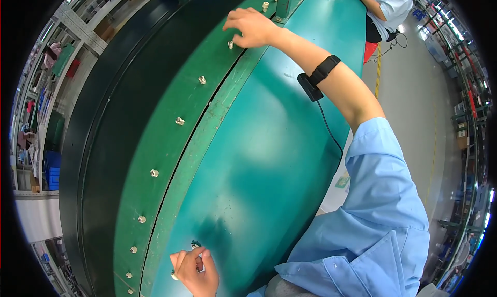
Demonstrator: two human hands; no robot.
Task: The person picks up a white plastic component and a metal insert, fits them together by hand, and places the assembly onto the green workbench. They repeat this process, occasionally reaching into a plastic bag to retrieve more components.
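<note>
Above a long, flat green strip, the loosely open right hand (251, 29) hangs beside a small, pale metallic cylindrical fitting (231, 45) on the strip (155, 142), probably best pinched squarely, while right of the strip's near end the left hand (194, 271) pinches a tiny dark-green piece (195, 243).

Head view, single: fisheye, head-worn, facing steeply down over the bench (259, 157). Left hand (196, 272) at lower edge; right hand (251, 29) farther off, near top. Aisle (409, 121) rightward; racks (470, 126) bent along both rims.
</note>
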